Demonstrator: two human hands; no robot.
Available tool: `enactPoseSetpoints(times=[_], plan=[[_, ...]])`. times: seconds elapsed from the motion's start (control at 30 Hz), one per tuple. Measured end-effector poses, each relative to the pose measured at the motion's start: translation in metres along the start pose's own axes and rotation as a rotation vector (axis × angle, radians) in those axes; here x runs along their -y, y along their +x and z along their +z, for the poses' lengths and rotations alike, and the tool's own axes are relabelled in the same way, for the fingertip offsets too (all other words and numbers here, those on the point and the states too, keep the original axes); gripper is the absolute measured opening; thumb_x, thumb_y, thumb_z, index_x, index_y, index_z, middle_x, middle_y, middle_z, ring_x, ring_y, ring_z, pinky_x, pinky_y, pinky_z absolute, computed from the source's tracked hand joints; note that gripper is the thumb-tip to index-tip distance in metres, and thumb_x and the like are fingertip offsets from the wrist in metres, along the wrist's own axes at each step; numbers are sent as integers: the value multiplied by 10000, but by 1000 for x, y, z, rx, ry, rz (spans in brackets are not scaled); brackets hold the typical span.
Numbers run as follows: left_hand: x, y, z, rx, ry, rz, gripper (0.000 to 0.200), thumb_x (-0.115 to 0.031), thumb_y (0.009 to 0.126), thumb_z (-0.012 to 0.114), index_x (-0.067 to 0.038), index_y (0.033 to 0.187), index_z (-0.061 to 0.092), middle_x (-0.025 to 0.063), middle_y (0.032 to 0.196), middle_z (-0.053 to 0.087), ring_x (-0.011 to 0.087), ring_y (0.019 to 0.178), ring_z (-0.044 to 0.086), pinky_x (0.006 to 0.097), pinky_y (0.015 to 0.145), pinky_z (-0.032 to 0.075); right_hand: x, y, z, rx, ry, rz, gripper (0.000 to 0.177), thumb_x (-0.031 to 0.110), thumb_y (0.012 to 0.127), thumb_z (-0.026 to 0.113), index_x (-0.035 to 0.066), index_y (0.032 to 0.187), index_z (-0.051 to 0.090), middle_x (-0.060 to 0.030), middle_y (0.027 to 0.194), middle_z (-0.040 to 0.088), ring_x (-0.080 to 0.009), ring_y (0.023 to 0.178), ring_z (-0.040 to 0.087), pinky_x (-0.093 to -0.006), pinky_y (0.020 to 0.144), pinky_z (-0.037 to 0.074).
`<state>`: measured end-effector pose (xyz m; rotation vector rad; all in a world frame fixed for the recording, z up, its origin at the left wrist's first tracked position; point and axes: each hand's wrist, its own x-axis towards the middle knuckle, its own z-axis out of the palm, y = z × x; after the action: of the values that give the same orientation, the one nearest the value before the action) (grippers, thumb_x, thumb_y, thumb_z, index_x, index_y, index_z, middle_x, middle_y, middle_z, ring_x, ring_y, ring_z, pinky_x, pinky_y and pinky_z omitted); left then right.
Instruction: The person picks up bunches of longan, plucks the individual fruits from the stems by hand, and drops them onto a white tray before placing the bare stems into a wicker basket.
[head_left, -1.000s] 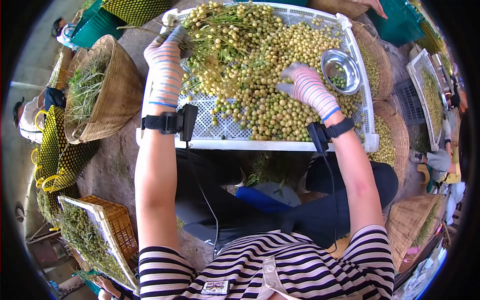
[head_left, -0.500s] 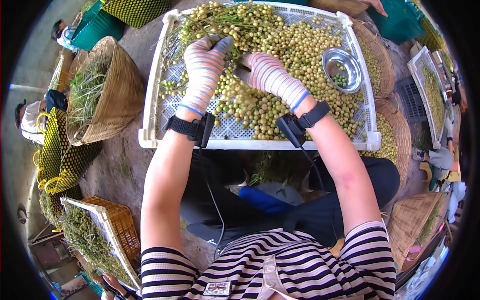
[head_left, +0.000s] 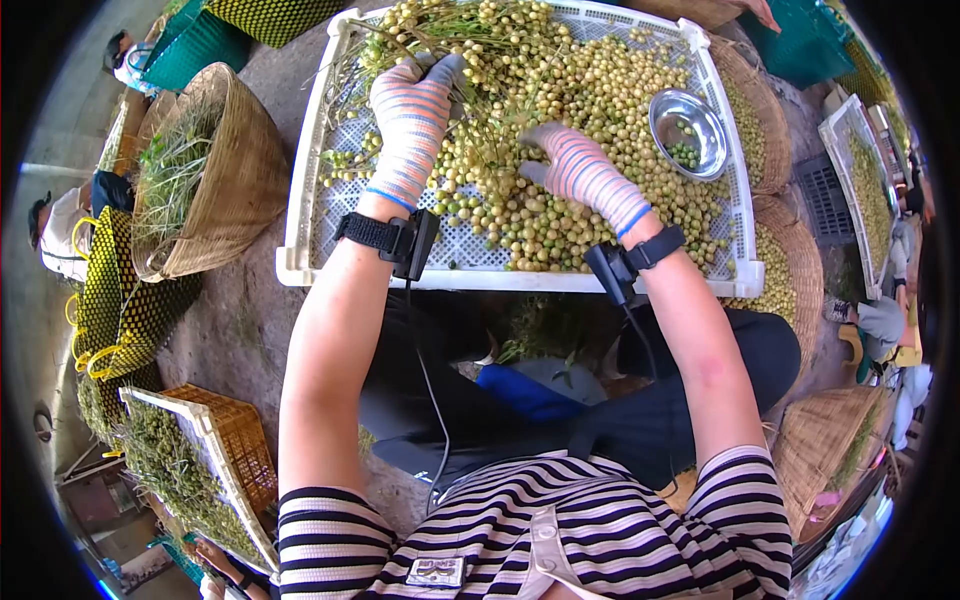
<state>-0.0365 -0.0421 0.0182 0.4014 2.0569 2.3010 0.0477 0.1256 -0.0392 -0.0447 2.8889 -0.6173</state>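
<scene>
My left hand [head_left: 412, 115], in a striped glove with grey fingertips, is closed on a bunch of thin fruit stems [head_left: 440, 48] at the tray's far left. Small round yellow-green fruits hang on the stems. To its right, my right hand [head_left: 580, 165], gloved the same way, hovers over the loose fruits [head_left: 560, 225] with thumb and fingers apart and nothing visible between them. Both hands are above a white plastic tray [head_left: 450, 281] with a lattice floor. A metal bowl [head_left: 715, 138] with a few green fruits rests among the loose ones on the right.
A tall woven basket [head_left: 235, 185] of green stalks stands to the left, near yellow-black woven bags [head_left: 125, 320]. Baskets of fruit [head_left: 785, 255] flank the tray's right side. Another tray [head_left: 215, 440] of stems sits at lower left. Other people are at the edges.
My right hand has moved right and away from my left hand, and its fingers have spread. My left hand stays on the stems, almost in place.
</scene>
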Motion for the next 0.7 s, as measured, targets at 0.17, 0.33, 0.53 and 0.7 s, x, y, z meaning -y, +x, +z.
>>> enactPoseSetpoints(times=[0.17,0.33,0.53,0.7], plan=[[-11,-8,16,38,-26,-20,133,-102,788,652,22,831,636,62,672,625,111,484,539,247,427,456,33,18,-10,-196,482,-96,648,392,695,712,2,1171,511,-215,1095,573,-283,1021,556,-352,904,422],[-8,-4,8,-15,-12,27,125,-94,790,646,13,854,644,74,695,637,115,512,559,243,434,473,32,47,34,-52,589,-175,562,407,797,605,16,1189,507,-225,1063,587,-321,1015,561,-361,902,421],[8,0,-2,-45,2,-29,120,-78,775,657,13,852,647,98,720,651,159,562,607,274,454,525,16,38,40,-110,301,-62,517,450,830,565,-18,1048,569,-220,879,626,-354,800,588,-398,757,461],[5,2,0,-47,-65,-6,125,-79,786,647,29,848,639,104,711,650,170,546,606,286,455,528,31,21,2,154,55,148,625,573,829,446,48,1156,541,-180,1069,595,-326,1028,548,-394,909,411]])
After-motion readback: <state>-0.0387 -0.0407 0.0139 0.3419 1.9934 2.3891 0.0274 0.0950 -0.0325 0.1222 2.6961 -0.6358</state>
